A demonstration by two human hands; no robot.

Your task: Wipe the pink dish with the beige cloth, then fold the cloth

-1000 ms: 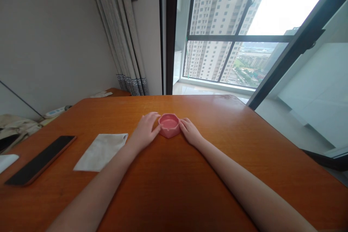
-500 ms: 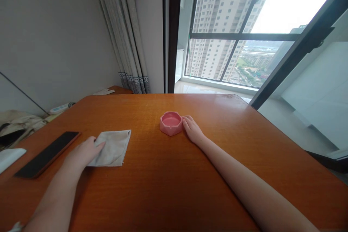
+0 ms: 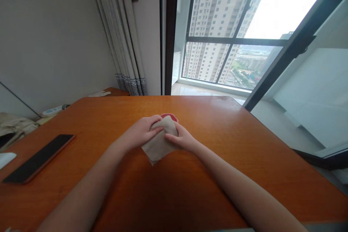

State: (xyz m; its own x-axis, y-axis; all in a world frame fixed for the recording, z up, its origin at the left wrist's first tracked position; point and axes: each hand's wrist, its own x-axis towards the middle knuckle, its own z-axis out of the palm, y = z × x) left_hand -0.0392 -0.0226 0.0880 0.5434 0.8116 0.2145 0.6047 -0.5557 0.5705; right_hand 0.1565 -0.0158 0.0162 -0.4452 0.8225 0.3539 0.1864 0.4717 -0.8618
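My left hand [image 3: 143, 131] and right hand [image 3: 185, 139] are clamping the cloth [image 3: 159, 148] mid-table [image 3: 217, 119], where it is hiding the near side of the dish [image 3: 172, 116], and I am judging it light, limp, best gripped bunched at its far end.

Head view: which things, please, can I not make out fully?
In the head view:
Pink faceted dish: near side hidden by the pale beige cloth.
Left hand and right hand: some fingers hidden by the cloth.
Smooth white object: cut off by the left edge.
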